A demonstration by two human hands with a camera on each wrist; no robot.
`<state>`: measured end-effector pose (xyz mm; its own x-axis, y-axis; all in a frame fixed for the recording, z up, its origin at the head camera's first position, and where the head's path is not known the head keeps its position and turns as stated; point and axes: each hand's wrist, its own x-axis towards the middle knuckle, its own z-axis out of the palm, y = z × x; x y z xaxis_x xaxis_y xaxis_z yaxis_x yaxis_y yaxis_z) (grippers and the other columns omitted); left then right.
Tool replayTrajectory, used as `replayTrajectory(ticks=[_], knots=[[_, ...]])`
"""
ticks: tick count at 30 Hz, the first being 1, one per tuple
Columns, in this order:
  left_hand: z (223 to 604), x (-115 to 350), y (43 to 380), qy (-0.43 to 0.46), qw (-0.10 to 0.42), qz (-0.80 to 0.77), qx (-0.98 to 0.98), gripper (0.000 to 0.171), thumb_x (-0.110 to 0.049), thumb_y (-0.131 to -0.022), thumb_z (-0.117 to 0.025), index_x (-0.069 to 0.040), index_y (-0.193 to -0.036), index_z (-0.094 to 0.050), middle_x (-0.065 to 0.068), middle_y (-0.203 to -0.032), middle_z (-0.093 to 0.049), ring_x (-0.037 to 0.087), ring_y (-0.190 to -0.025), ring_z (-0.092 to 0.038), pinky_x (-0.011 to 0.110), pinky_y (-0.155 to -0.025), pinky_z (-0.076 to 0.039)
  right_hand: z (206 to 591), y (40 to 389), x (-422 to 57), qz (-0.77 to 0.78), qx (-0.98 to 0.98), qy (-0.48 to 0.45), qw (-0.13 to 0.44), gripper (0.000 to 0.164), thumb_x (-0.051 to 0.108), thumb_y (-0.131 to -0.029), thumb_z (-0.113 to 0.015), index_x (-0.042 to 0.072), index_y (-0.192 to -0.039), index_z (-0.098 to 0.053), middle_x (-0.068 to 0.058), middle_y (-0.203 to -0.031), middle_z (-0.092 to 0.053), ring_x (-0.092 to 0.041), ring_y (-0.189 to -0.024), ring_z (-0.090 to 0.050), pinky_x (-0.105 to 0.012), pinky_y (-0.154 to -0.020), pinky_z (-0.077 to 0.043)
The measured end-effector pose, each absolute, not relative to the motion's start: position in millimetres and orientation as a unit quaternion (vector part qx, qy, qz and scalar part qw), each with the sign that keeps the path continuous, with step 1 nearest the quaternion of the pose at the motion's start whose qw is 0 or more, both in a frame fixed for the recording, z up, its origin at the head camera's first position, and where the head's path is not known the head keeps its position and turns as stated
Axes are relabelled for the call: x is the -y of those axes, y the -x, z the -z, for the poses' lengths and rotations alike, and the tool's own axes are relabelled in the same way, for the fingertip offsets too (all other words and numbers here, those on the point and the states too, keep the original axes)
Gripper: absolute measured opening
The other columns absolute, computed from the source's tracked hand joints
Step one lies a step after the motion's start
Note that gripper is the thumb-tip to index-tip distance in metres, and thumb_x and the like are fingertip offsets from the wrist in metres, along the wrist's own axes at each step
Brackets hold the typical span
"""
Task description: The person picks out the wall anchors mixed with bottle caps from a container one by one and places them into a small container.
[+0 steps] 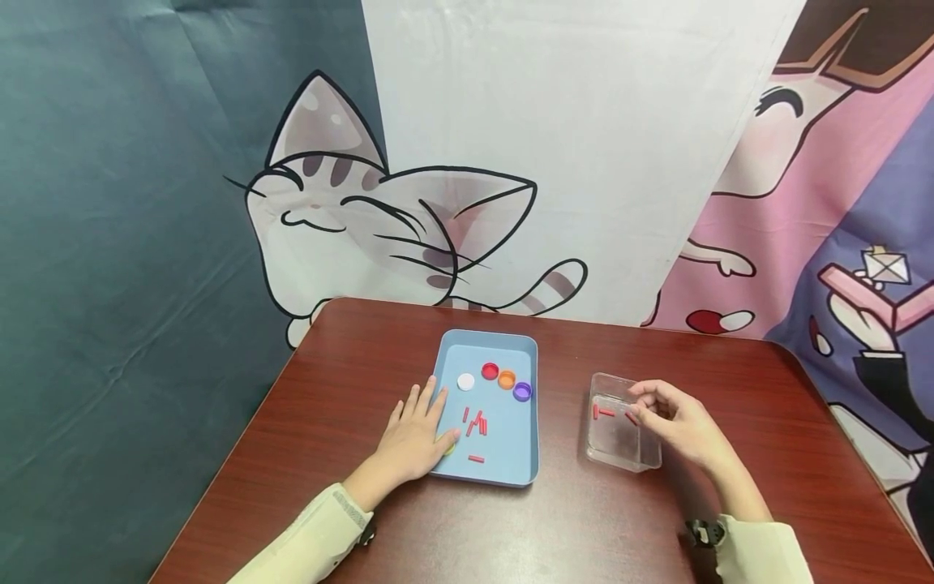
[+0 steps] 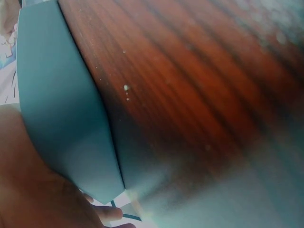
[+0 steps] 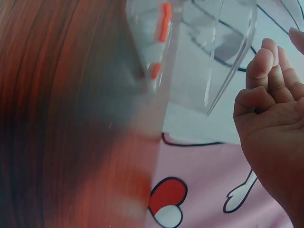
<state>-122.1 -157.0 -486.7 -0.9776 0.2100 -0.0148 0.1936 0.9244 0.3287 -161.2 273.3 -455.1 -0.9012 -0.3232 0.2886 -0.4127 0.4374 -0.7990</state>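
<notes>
My left hand [image 1: 412,442] rests, fingers spread, over the left rim of a light-blue tray [image 1: 511,454]. Beneath its thumb a yellow-green cap [image 1: 449,449] is mostly hidden. Several short red sticks [image 1: 476,459] lie in the tray's near half. Above the right side of a clear plastic box [image 1: 616,462] hovers my right hand [image 1: 674,418], fingers bent loosely and thumb apart from them. No object shows between the fingers in the right wrist view. Inside the box are a few red sticks [image 1: 606,413], also visible through its wall.
Toward the tray's far end sit a white cap [image 1: 465,382], a red cap [image 1: 490,371], an orange cap [image 1: 507,379] and a purple cap [image 1: 522,392]. Both containers stand on a brown wooden table [image 1: 569,527]. A printed cartoon curtain [image 1: 613,146] hangs behind it.
</notes>
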Motion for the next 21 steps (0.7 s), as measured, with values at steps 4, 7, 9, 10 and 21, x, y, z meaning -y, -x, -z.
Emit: replayTrajectory(ticks=[4,7,9,10,21], knots=[[485,157,121,-0.103,0.029,-0.165,-0.981,0.077,-0.052,-0.101,-0.052,-0.010,-0.160,-0.029,0.012,-0.170,-0.011,0.042,-0.154,-0.015,0.064,-0.119,-0.018,455,160,-262,-0.485,0.844,-0.224,0.051,0.029,-0.005,-0.088,-0.073,0.001,-0.116,-0.064,-0.007,-0.084,-0.066,-0.008,-0.069,-0.059,-0.021,-0.059,-0.046],[481,157,120,-0.107,0.027,-0.168,-0.980,0.075,-0.049,-0.101,-0.054,-0.007,-0.159,-0.031,0.015,-0.169,-0.014,0.044,-0.153,-0.017,0.065,-0.118,-0.019,455,159,-255,-0.483,0.846,-0.222,0.046,0.027,-0.003,-0.089,-0.073,0.004,-0.114,-0.065,-0.004,-0.084,-0.066,-0.008,-0.069,-0.057,-0.022,-0.057,-0.045],[479,156,120,-0.108,0.026,-0.169,-0.979,0.074,-0.047,-0.101,-0.056,-0.006,-0.158,-0.033,0.016,-0.168,-0.015,0.045,-0.152,-0.017,0.066,-0.117,-0.020,455,159,-252,-0.482,0.846,-0.223,0.041,0.025,0.001,-0.090,-0.074,0.006,-0.112,-0.065,-0.002,-0.083,-0.065,-0.009,-0.069,-0.057,-0.023,-0.057,-0.046],[479,156,119,-0.107,0.027,-0.168,-0.980,0.074,-0.048,-0.101,-0.055,-0.006,-0.158,-0.033,0.016,-0.168,-0.015,0.045,-0.152,-0.018,0.065,-0.117,-0.021,455,159,-250,-0.482,0.846,-0.224,0.038,0.024,0.002,-0.090,-0.074,0.007,-0.112,-0.065,-0.001,-0.083,-0.065,-0.009,-0.069,-0.057,-0.023,-0.057,-0.046],[481,156,120,-0.102,0.030,-0.158,-0.982,0.076,-0.051,-0.101,-0.054,-0.008,-0.159,-0.032,0.014,-0.169,-0.015,0.043,-0.153,-0.017,0.064,-0.118,-0.021,455,160,-227,-0.495,0.827,-0.265,0.032,0.023,-0.003,-0.089,-0.074,0.003,-0.110,-0.066,-0.002,-0.080,-0.065,-0.008,-0.065,-0.055,-0.023,-0.055,-0.045]])
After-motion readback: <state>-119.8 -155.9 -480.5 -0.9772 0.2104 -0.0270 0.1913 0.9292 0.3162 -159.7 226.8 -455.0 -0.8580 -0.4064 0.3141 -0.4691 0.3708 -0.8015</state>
